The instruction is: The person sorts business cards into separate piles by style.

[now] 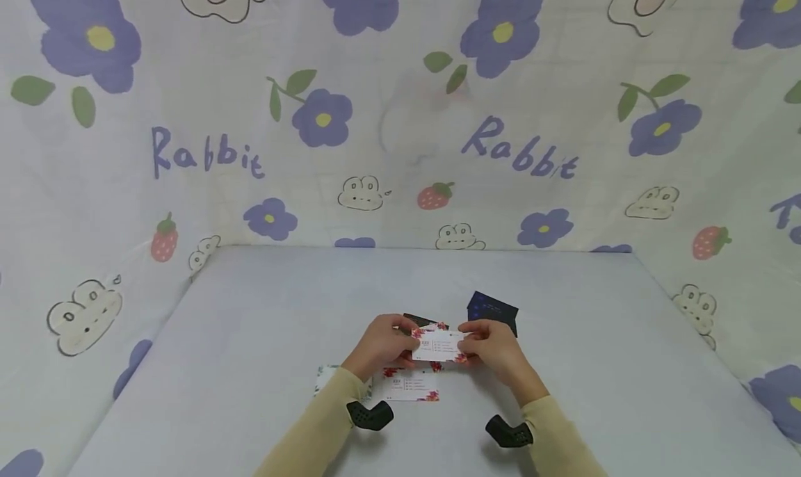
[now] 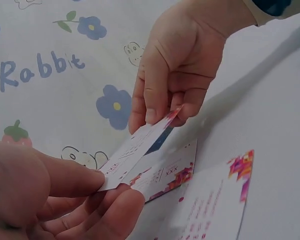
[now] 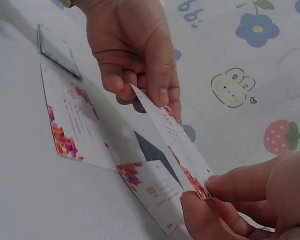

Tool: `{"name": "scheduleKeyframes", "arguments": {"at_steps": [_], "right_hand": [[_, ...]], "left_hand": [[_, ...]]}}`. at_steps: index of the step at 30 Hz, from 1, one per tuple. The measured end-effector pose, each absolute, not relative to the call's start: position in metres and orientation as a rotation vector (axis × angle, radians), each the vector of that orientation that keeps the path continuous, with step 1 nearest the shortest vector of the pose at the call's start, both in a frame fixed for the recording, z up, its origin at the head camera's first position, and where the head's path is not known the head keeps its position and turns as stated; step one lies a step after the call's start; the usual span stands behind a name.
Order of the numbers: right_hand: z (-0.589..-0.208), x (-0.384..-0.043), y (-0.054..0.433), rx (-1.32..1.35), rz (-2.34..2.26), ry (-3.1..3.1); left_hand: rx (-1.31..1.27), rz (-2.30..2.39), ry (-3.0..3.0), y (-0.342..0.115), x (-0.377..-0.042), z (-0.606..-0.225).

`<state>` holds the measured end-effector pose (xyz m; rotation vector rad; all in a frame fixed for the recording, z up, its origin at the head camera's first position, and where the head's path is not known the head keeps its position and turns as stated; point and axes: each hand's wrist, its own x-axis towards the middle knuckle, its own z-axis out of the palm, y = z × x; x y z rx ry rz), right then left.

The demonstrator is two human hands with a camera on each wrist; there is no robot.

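Note:
A white business card with red and orange corner patterns point(image 1: 437, 346) is held up level between both hands. My left hand point(image 1: 383, 343) pinches its left end between thumb and fingers, and my right hand point(image 1: 497, 348) pinches the right end the same way. Below it on the table lies a similar patterned card point(image 1: 409, 386). The left wrist view shows another patterned card point(image 2: 176, 172) under the held one, partly hidden by it. A dark card point(image 3: 152, 152) shows behind that one in the right wrist view.
Dark blue cards point(image 1: 491, 309) lie beyond my right hand. By my left forearm is a white card with green leaf print point(image 1: 327, 375), partly covered by the wrist. The white table point(image 1: 250, 324) ends at a printed cloth backdrop point(image 1: 400, 115).

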<state>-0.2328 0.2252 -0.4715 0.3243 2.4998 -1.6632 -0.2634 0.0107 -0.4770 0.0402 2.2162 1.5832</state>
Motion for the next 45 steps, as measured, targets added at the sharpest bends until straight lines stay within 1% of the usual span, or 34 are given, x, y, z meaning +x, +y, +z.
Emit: {"name": "scheduleKeyframes", "arguments": {"at_steps": [7, 14, 22, 30, 45], "right_hand": [[-0.467, -0.227, 0.213, 0.297, -1.672, 2.397], [-0.459, -0.219, 0.198, 0.228, -1.662, 2.354], [-0.461, -0.214, 0.186, 0.180, -1.662, 2.333], [-0.463, -0.213, 0.183, 0.146, -1.662, 2.325], [-0.462, -0.211, 0.185, 0.126, -1.629, 2.348]], "left_hand": [[0.109, 1.526, 2.296, -0.010, -0.251, -0.469], [0.100, 1.495, 2.339, -0.029, -0.241, -0.467], [0.115, 1.461, 2.325, -0.045, -0.232, -0.465], [0.134, 1.435, 2.336, -0.051, -0.230, -0.461], [0.131, 1.437, 2.327, -0.047, -0.229, -0.463]]}}
